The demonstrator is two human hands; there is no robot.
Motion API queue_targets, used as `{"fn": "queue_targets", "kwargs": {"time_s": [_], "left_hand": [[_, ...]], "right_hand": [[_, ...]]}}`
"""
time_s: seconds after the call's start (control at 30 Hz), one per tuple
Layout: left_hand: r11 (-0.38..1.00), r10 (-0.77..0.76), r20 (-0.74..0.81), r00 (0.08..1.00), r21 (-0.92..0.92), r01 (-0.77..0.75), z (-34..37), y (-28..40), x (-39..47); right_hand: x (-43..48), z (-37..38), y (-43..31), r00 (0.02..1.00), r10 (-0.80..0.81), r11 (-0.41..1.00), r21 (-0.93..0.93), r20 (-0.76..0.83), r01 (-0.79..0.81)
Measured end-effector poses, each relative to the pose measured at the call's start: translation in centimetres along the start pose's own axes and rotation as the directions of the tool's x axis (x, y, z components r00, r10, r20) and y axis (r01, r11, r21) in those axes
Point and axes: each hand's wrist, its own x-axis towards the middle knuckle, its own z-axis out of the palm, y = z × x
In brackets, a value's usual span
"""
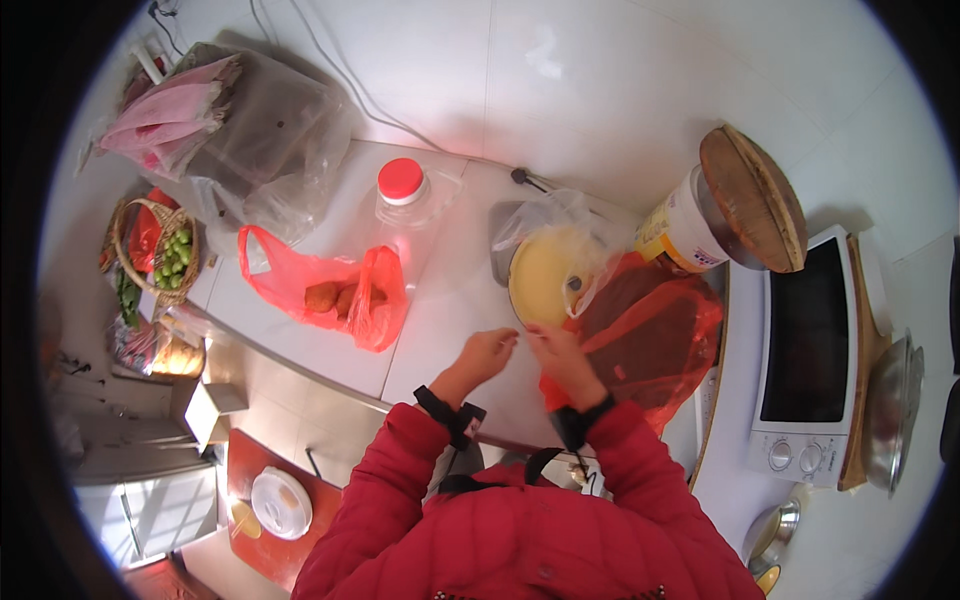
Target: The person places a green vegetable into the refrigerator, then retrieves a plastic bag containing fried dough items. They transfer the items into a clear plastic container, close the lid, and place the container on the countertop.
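Observation:
My left hand (486, 355) is above the white countertop (442, 300) with its fingers bent inward; I cannot tell if anything is pinched in it. Close beside it, my right hand (561, 360) has its fingertips at the near edge of a round yellow board or lid (544, 274); whether they touch or grip it is unclear. A clear plastic bag (559, 210) partly covers the yellow round. Under and right of my right hand spreads a red plastic bag (637, 330). Farther left, another red bag (382, 315) holds several brown roundish items (322, 297).
A clear jug with a red cap (401, 180) stands behind. At right are a white bucket (686, 221) topped by a metal bowl and wooden board (750, 195), and a microwave (806, 337). A wicker basket (124, 232) with green fruit (176, 259) sits left. A cable (420, 135) runs behind.

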Motion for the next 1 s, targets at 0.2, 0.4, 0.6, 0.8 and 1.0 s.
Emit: {"fn": "queue_targets", "kwargs": {"time_s": [0.2, 0.4, 0.6, 0.8, 1.0], "left_hand": [[0.984, -0.151, -0.265, 0.952, 0.052, 0.17, -0.2, -7.9, 8.4], [0.98, -0.2, -0.305, 0.931, -0.071, 0.187, 2.1, -10.2, 13.0], [0.871, -0.362, -0.089, 0.928, -0.386, 0.303, 0.6, -10.5, 10.8], [0.81, -0.415, -0.072, 0.907, -0.484, 0.332, -1.4, -9.6, 3.0], [0.754, -0.536, -0.052, 0.843, -0.48, 0.45, -2.3, -8.5, -6.5]], "right_hand": [[4.4, 7.4, 7.4, 0.982, 0.092, 0.966, -0.256, 0.167, -0.047], [4.1, 6.7, 10.4, 0.998, -0.041, 0.882, -0.467, 0.056, 0.063], [4.1, 5.0, 7.8, 0.999, 0.029, 0.93, -0.367, 0.023, -0.019], [2.6, 2.7, 8.2, 0.94, 0.293, 0.954, -0.113, 0.176, -0.276], [2.2, 2.9, 11.3, 0.963, 0.199, 0.97, 0.105, 0.182, -0.22]]}}
